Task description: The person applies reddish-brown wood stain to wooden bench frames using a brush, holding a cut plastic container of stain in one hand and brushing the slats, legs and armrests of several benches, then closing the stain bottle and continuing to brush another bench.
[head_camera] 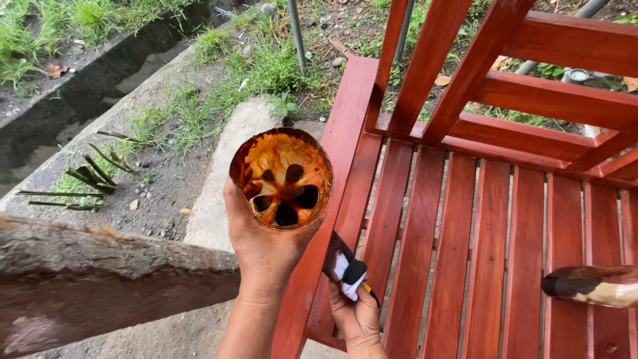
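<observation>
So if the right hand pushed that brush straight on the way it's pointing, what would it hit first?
The right hand aims the brush up and leftward at the red bench rail. The bristles seem to be on it already; beyond sits the stained cup, though depth is unclear.

A cut-off bottle cup (pixel 282 178) coated with orange-brown stain, tilted; a stained brush (pixel 345 264) pointing at the bench edge.

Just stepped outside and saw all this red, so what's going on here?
A person's left hand holds up a cut-off plastic cup coated inside with reddish-brown stain. The right hand holds a paintbrush against the front edge of a red-stained slatted wooden bench. Another brush tip pokes in at right.
</observation>
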Action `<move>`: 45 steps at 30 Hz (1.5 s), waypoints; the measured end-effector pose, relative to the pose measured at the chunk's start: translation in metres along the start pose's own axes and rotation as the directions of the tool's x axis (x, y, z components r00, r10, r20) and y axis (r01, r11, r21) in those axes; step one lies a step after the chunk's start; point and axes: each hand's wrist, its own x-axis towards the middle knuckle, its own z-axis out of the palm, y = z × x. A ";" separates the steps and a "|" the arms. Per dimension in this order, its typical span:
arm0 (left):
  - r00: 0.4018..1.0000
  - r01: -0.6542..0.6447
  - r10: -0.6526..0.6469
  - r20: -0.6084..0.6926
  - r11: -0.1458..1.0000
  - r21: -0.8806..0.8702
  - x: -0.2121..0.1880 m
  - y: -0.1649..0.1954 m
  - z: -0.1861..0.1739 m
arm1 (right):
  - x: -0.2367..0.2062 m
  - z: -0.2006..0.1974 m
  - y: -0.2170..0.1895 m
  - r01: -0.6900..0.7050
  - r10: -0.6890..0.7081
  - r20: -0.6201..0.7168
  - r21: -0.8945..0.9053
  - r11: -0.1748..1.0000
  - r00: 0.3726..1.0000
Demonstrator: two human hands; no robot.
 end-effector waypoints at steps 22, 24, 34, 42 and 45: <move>1.000 -0.012 0.012 0.002 1.000 -0.013 -0.015 -0.009 -0.007 | 0.001 0.041 -0.006 0.397 -0.562 0.277 -0.912 0.101 0.779; 1.000 -0.008 0.008 0.005 1.000 0.000 -0.013 -0.009 -0.007 | 0.002 0.055 -0.006 0.425 -0.572 0.371 -0.904 -0.044 0.731; 1.000 -0.005 0.004 -0.003 0.999 -0.039 -0.008 -0.005 0.001 | -0.022 0.056 0.031 0.348 -0.586 0.326 -0.934 -0.079 0.742; 1.000 -0.011 0.011 0.006 1.000 -0.005 -0.010 0.000 0.002 | -0.022 0.029 0.021 0.402 -0.605 0.202 -0.890 0.214 0.770; 1.000 0.000 0.000 -0.004 1.000 0.001 -0.010 -0.001 -0.001 | -0.008 0.029 0.028 0.385 -0.528 0.063 -0.757 0.527 0.847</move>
